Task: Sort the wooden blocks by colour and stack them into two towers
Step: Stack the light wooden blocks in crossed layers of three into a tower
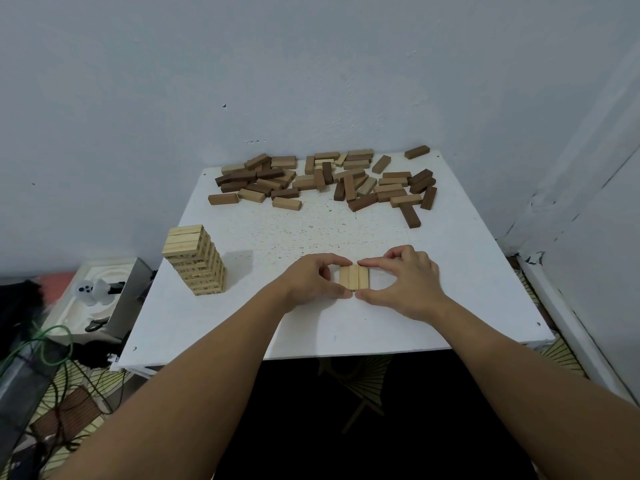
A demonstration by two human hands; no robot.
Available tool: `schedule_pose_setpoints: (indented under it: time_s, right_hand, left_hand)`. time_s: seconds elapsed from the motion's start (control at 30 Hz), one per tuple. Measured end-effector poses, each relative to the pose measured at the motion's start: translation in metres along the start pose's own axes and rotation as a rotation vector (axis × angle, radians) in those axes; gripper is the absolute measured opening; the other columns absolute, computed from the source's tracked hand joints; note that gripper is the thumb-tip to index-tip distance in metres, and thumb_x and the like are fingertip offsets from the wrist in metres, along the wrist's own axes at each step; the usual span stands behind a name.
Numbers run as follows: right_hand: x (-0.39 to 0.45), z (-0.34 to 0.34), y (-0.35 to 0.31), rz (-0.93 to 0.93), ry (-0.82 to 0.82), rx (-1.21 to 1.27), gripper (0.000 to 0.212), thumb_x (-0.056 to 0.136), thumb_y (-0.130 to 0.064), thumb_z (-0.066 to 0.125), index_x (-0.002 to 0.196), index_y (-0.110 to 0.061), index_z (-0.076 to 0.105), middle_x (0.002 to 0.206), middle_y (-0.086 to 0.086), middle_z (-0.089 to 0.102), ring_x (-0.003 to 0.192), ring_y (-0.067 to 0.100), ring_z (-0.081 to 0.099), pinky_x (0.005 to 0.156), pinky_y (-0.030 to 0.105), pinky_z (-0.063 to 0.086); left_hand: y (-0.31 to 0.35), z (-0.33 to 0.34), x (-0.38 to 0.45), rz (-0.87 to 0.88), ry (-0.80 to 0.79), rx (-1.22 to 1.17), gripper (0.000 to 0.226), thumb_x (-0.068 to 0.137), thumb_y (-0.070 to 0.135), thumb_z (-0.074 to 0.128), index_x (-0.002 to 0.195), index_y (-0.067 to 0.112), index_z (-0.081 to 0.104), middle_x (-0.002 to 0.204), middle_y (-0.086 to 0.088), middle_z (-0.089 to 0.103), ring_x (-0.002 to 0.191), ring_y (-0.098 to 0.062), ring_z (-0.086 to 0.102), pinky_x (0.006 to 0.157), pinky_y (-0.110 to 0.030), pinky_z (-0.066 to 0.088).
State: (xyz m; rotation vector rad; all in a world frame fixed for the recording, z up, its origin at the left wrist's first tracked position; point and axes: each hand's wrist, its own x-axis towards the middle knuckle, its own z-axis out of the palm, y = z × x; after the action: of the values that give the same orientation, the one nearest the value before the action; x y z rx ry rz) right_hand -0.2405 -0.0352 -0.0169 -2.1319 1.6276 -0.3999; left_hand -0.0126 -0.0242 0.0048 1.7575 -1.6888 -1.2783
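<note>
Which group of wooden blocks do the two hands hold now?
The flat row of three light blocks at the table's near middle, pinched between left hand and right hand. The light tower and scattered pile lie untouched.

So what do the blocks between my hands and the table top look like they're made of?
Three pale blocks: light unvarnished-looking wood, matte, with faint grain lines along them. Table: white, matte, and speckled with small pits in the middle; it could be painted board or foam board, the look leaves that open.
</note>
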Motion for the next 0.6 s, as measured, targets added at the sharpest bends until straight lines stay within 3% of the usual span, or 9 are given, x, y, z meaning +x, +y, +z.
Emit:
schedule_pose_setpoints:
  time_s: [0.4,0.6]
  right_hand:
    - [0.001,-0.001,-0.002,-0.01,-0.011,0.008,0.059,0.072,-0.078,0.07,0.128,-0.064,0.055,0.12,-0.016,0.037,0.12,0.013,0.031,0.1,0.03,0.017]
    - [0.003,-0.011,-0.018,-0.072,0.029,0.15,0.053,0.074,-0.061,0.08,0.123,-0.062,0.059,0.121,-0.019,0.036,0.12,0.012,0.03,0.103,0.031,0.016]
  left_hand:
    - [-0.002,0.003,-0.003,0.06,0.029,0.031,0.05,0.078,0.033,0.089,0.123,0.044,0.07,0.087,0.005,0.045,0.077,-0.013,0.045,0.071,-0.028,0.038]
    - [0.009,-0.01,-0.015,0.128,0.115,0.012,0.051,0.077,0.033,0.091,0.122,0.044,0.071,0.079,0.008,0.038,0.07,-0.011,0.037,0.063,-0.024,0.03]
